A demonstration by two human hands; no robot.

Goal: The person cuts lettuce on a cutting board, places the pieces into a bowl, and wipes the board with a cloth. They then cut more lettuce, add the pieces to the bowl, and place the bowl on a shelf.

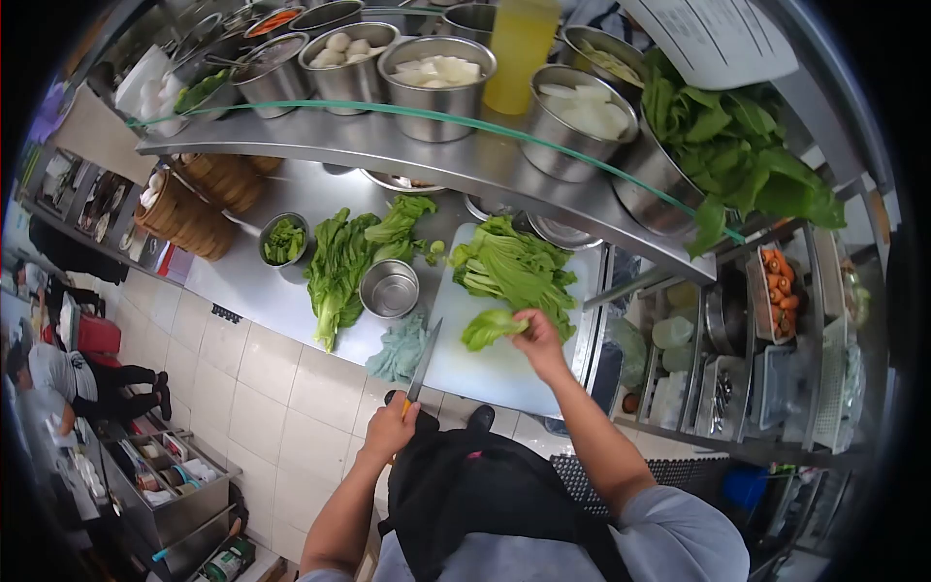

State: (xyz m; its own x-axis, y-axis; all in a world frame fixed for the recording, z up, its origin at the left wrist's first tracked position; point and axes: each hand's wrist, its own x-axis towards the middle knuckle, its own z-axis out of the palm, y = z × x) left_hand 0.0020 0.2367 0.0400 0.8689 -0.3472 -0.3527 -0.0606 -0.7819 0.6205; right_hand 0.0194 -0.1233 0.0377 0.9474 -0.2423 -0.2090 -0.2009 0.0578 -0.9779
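Observation:
My left hand point(391, 429) grips the handle of a kitchen knife point(424, 362), its blade pointing up along the left edge of a white cutting board point(504, 373). My right hand point(539, 336) holds a single green leaf point(489, 328) down on the board. Just beyond it, a pile of leafy greens point(514, 264) lies on the far part of the board. The knife blade is a short way left of the held leaf and apart from it.
On the steel counter point(242, 286) lie more greens point(339, 267), an empty steel bowl point(390, 289), a bowl of chopped greens point(284, 241), a pale cloth point(401, 349) and bamboo steamers point(194, 218). Above, a shelf point(388, 145) holds several steel containers and a basin of greens point(727, 145). Another person point(58, 373) crouches at left.

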